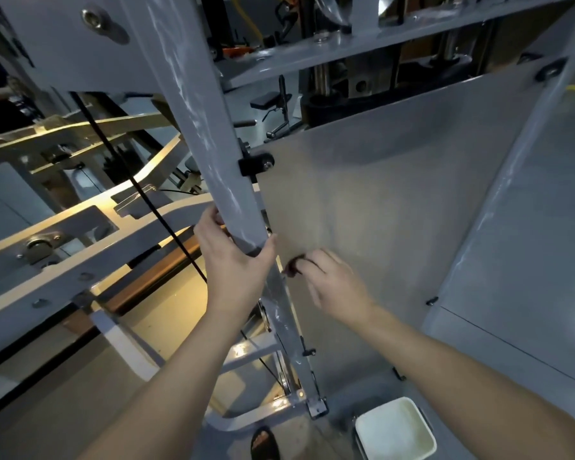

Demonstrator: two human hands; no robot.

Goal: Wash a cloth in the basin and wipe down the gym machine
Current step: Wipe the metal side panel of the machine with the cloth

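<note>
Grey machine post (213,144); white basin (395,429); beige panel (379,194).

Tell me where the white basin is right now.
In the head view, the white basin sits on the floor at the lower right, beside the base of the grey upright post and right of the sandalled foot.

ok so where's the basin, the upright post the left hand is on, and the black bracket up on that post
basin (395,428): head view, on its pale inside bottom
upright post (210,154): head view, on its grey front face above the hand
left hand (236,260): head view, on the back of the hand
black bracket (256,163): head view, on its black body beside the bolt
</note>
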